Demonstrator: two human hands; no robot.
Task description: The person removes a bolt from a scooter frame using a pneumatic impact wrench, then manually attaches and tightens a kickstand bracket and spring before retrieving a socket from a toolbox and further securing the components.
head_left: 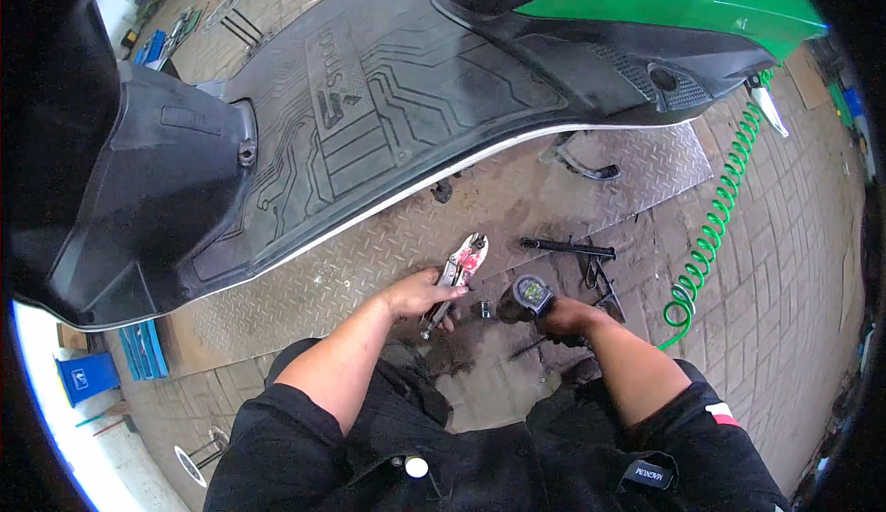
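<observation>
My left hand (417, 298) is closed around a pair of locking pliers (464, 265), with red-smeared jaws pointing up and away from me. My right hand (568, 319) grips a dark tool (532, 294) with a round, greenish-marked end; it looks like an impact wrench, and its handle is mostly hidden. Between the hands a small shiny metal piece (486, 309), like a socket, is visible; whether it joins the tool I cannot tell. Just beyond my right hand lies a black metal frame (568, 248), like a scooter stand.
A scooter with a dark footboard (388, 96) and green body panel (683, 0) spans the far side, over a diamond-plate metal sheet (305, 295). A coiled green hose (711, 235) hangs at right over the brick floor (766, 263). A blue bin (88, 378) stands at left.
</observation>
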